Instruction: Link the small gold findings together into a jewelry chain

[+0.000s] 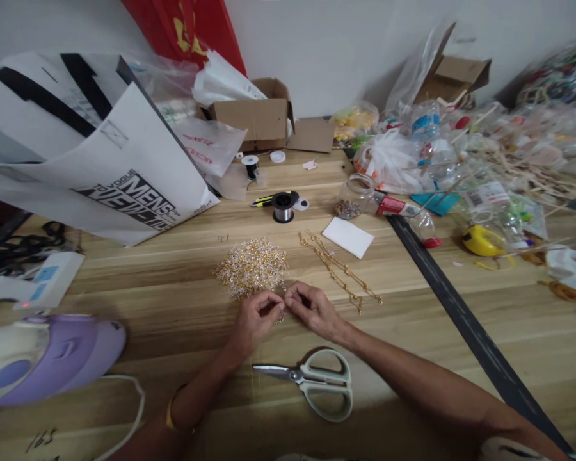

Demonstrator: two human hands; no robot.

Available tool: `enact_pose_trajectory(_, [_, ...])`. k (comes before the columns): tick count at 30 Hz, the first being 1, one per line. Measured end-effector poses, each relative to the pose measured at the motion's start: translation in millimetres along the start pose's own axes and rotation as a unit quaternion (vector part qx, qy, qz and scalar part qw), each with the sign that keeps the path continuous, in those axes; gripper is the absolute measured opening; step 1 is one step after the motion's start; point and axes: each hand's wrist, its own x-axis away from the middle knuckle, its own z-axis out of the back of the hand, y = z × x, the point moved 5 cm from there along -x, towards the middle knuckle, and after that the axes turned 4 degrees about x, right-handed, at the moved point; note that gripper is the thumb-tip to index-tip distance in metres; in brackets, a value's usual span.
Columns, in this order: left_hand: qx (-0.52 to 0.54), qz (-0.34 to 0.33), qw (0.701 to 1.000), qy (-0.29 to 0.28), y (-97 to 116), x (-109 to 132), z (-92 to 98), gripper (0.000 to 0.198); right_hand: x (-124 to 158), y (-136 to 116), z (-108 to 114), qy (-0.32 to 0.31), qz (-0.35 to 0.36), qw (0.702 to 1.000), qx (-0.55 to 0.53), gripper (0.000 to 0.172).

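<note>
My left hand [262,315] and my right hand [312,308] meet just in front of a heap of gold and clear beads [252,266]. Thumb and forefinger are pinched together on each. Whatever lies between the fingertips is too small to make out; tiny silvery bits [279,319] show beside them. Below the hands, scissors [322,381] with pale handles lie with their blades pointing left. Gold chains with beads [338,275] are stretched out beyond my right hand, near a folded white paper [348,237].
A spool of clear line [283,207], a yellow-black cutter knife [264,200] and a jar of beads [354,197] stand farther back. At left are a white bag [125,173], a purple iron [72,358] and a power strip [52,278]. Plastic bottles and bags [427,144] crowd the right.
</note>
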Motion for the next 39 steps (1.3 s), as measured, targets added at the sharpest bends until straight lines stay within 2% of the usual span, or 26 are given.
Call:
enact_pose_trajectory(5, [-0.107,-0.149,0.983,0.033,18,2,0.9,0.01,-1,2,0,-0.014,0.006,1.0,-0.012,0.023])
enact_pose_trajectory(8, [-0.177,-0.241,0.953,0.044,33,7,0.6,0.01,-2,2,-1,-0.028,0.009,0.999,-0.021,0.024])
enact_pose_trajectory(12, [-0.3,-0.32,0.898,0.037,40,15,-1.2,0.012,-3,2,-1,-0.047,0.01,0.998,-0.035,0.026])
enact_pose_trajectory(15, [-0.353,-0.362,0.862,0.024,38,19,-2.2,0.015,-4,2,-1,-0.061,0.007,0.997,-0.043,0.027])
enact_pose_trajectory(25, [-0.401,-0.411,0.819,0.012,43,21,-1.3,0.014,-5,1,-1,-0.085,-0.006,0.995,-0.047,0.029])
enact_pose_trajectory(28, [-0.386,-0.418,0.822,-0.015,40,22,-1.6,0.017,-5,0,-1,-0.089,-0.012,0.995,-0.048,0.03])
enact_pose_trajectory(31, [-0.364,-0.401,0.84,-0.037,35,21,-1.9,0.016,-6,-1,0,-0.092,-0.01,0.995,-0.044,0.028])
enact_pose_trajectory(35, [-0.274,-0.357,0.893,-0.024,33,16,-0.1,0.013,-6,-2,0,-0.084,-0.005,0.995,-0.047,0.028])
enact_pose_trajectory(39, [-0.171,-0.276,0.946,0.007,30,7,3.3,0.012,-6,-2,-1,-0.069,-0.008,0.996,-0.047,0.03])
